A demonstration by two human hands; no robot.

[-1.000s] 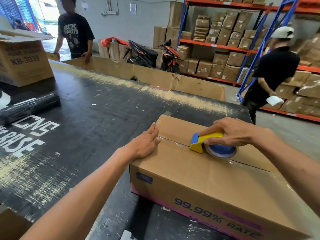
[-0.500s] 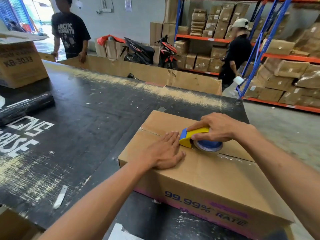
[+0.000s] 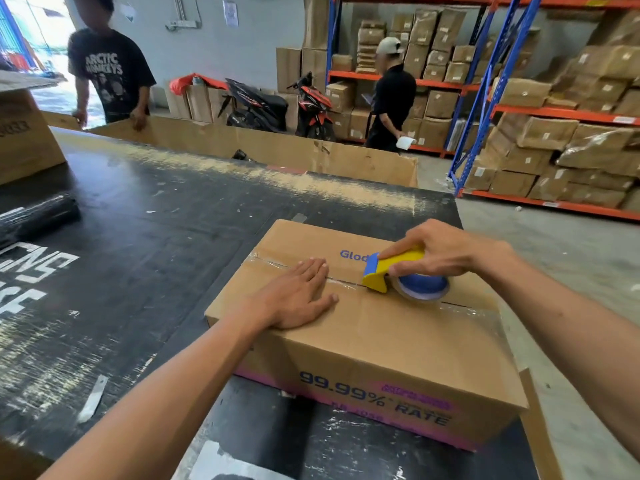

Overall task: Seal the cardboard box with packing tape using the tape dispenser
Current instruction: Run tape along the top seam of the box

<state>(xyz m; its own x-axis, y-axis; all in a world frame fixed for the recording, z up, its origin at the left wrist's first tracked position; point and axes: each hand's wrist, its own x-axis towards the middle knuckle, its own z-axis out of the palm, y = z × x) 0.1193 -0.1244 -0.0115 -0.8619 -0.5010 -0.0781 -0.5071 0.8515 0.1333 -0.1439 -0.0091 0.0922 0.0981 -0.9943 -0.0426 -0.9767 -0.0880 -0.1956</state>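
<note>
Black worktable (image 3: 145, 216), scuffed, w/ white lettering at its left edge, fills most of the scene; blue-and-orange racking (image 3: 485, 109) stacked w/ brown cartons stands behind at right, two parked motorbikes (image 3: 277, 105) against the back wall. Cardboard box (image 3: 381, 341) sits at the table's near right corner, flaps closed, "99.99% RATE" printed on its near side. Clear packing tape (image 3: 273, 260) lies along the centre seam at the box's left end, glossy tape also at the right end by the edge. Two other people stand beyond the table: one in a black printed tee (image 3: 110, 74) at a large open carton, one in a white cap (image 3: 389, 45) by the racking, paper in hand. Black film roll (image 3: 38, 216) lies at the table's left. Left hand (image 3: 298, 299): flat, palm down, fingers extended, pressing the box top over the seam, gripping nothing. Right hand (image 3: 446, 251): closed round the yellow-and-blue tape dispenser (image 3: 394, 271), which rests on the seam just right of the left fingertips, blue roll touching the cardboard.
</note>
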